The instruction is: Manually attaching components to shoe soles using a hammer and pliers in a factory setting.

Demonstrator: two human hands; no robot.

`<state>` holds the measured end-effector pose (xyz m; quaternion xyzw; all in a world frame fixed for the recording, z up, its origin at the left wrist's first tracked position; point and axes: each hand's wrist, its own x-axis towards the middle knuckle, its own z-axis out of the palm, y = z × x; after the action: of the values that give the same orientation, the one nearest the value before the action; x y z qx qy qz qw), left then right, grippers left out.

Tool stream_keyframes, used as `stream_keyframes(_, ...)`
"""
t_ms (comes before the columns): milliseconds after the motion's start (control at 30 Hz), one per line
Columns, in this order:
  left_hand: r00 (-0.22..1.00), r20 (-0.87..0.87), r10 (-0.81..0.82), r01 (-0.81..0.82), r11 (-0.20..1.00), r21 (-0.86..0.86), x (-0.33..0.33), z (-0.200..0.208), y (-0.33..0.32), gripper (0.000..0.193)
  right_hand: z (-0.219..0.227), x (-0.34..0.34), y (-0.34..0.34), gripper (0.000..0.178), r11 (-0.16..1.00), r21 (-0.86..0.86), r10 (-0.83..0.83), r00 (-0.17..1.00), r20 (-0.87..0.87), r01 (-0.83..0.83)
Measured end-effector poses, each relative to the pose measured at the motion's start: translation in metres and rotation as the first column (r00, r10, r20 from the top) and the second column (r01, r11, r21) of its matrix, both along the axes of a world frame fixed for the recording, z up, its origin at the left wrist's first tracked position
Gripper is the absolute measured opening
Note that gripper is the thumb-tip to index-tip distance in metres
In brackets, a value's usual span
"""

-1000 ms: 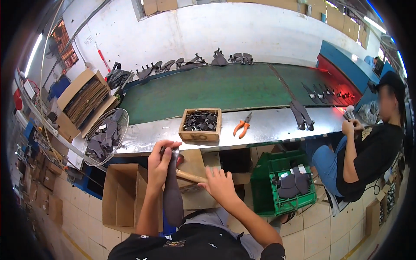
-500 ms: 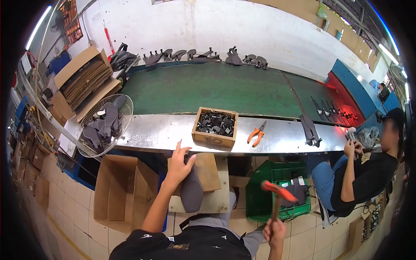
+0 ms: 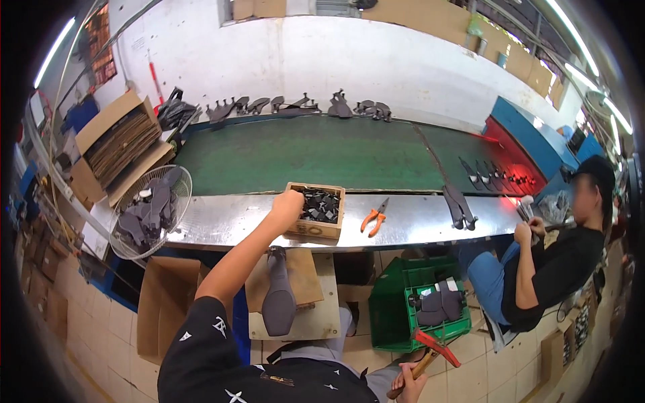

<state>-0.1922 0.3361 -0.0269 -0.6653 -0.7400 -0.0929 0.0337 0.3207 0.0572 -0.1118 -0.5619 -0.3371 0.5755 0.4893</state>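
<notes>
My left hand [image 3: 287, 207] reaches over the left edge of a wooden box [image 3: 316, 230] filled with small black pieces [image 3: 321, 205]. Its fingers look curled down among them; whatever they grip is hidden. In my right hand [image 3: 408, 381], low on the right, is a hammer [image 3: 437, 346] with a red head and wooden handle, held off to the side. A dark grey shoe sole [image 3: 279, 305] lies on a wooden block [image 3: 306, 279] in front of me, its narrow end away from me. No hand touches the sole.
Orange-handled pliers [image 3: 374, 218] and a grey shoe sole [image 3: 458, 207] lie on the metal ledge [image 3: 410, 211]. At left stands a wire basket [image 3: 151, 211] of soles; beyond is a green conveyor belt [image 3: 295, 151]. A green crate [image 3: 390, 319] and a seated person [image 3: 557, 269] are at right.
My left hand has left the sole and moved forward to the box. The sole stays on the block. My right hand has lowered the hammer and shifted slightly left.
</notes>
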Motion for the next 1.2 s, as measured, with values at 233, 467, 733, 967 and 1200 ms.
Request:
stream_keyframes(233, 0.869, 0.488, -0.086, -0.055, 0.962, 0.268, -0.011, 0.029, -0.040, 0.020, 0.079, -0.030, 0.042, 0.028, 0.926, 0.068, 0.370, 0.857, -0.358, -0.371)
stream_keyframes(467, -0.185, 0.972, -0.145, -0.023, 0.989, 0.143, 0.100, 0.087, -0.147, 0.023, 0.150, -0.092, 0.093, 0.021, 0.781, 0.494, 0.526, 0.829, -0.190, -0.382)
stream_keyframes(733, -0.547, 0.832, -0.092, 0.052, 0.988, 0.143, 0.158, 0.103, -0.222, 0.016, 0.201, -0.170, 0.110, 0.032, 0.702, 0.513, 0.563, 0.826, 0.024, -0.494)
stream_keyframes(967, -0.589, 0.808, -0.019, 0.053, 0.997, 0.062, 0.171, 0.103, -0.239, 0.012, 0.196, -0.182, 0.101, 0.023, 0.710, 0.484, 0.597, 0.802, -0.026, -0.513)
stream_keyframes(1200, -0.613, 0.784, -0.102, 0.079, 0.979, 0.189, 0.145, 0.064, -0.239, 0.013, 0.176, -0.200, 0.103, 0.011, 0.707, 0.406, 0.685, 0.703, -0.190, -0.580)
